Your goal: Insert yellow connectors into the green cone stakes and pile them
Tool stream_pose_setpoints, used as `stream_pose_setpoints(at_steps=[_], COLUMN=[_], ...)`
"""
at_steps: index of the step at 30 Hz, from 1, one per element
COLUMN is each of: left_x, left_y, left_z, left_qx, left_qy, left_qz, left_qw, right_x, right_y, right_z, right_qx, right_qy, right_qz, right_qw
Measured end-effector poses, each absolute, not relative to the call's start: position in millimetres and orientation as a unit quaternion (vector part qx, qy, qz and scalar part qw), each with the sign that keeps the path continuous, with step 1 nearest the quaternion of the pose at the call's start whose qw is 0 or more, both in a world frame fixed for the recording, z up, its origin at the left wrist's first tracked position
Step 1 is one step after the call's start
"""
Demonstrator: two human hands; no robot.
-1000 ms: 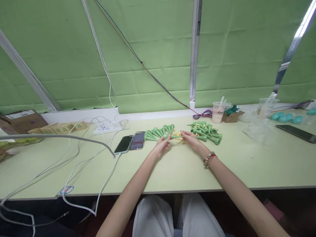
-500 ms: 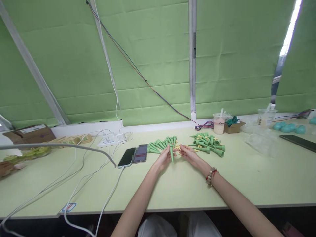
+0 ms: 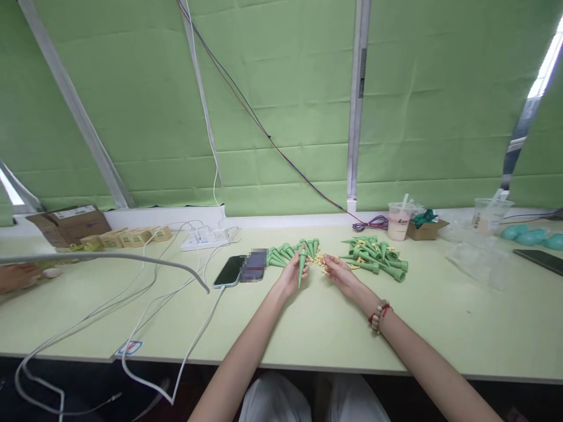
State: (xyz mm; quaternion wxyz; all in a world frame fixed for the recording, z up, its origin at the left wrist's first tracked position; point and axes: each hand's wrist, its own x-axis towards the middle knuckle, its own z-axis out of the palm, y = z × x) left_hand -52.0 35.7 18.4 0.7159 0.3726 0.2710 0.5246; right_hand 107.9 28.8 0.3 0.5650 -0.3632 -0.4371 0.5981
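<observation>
My left hand (image 3: 291, 275) grips a green cone-shaped spike (image 3: 301, 269) near its wide end, with the tip pointing down toward me. My right hand (image 3: 339, 275) lies just right of it on the pale green table (image 3: 308, 328), fingertips on small yellow pieces (image 3: 324, 265). It wears a bead bracelet at the wrist. Whether it pinches one of the yellow pieces I cannot tell. A row of green spikes (image 3: 288, 252) lies behind my left hand. A bigger heap of green spikes with yellow parts (image 3: 376, 255) lies behind my right hand.
A phone on a cable (image 3: 229, 271) and a second phone lie left of my hands. A white power strip (image 3: 206, 238), loose cables, small boxes (image 3: 125, 237) and a cardboard box (image 3: 70, 223) sit at the left. Plastic cups (image 3: 399, 221), plastic bags and another phone (image 3: 539, 259) are at the right. Another person's hand (image 3: 15, 275) shows at the far left.
A second ago both hands held the spike level between them. My left hand has since turned it tip-down and my right hand has let go and dropped to the yellow pieces.
</observation>
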Motion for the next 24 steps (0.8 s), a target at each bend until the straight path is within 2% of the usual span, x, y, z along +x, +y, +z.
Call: stream_pose_setpoints(at_steps=[13, 24], left_x=[-46.5, -45.0], left_y=[37.8, 34.6], left_z=[20.9, 26.3], left_qx=[0.329, 0.321], left_qy=[0.32, 0.297], left_qz=[0.587, 0.549], left_qw=[0.667, 0.712], right_x=[109.0, 107.0], right_y=[34.8, 38.1], right_z=[-3.6, -6.1], right_qx=[-0.382, -0.4], right_qy=[-0.427, -0.453], right_qz=[0.583, 0.566], right_qw=[0.576, 0.561])
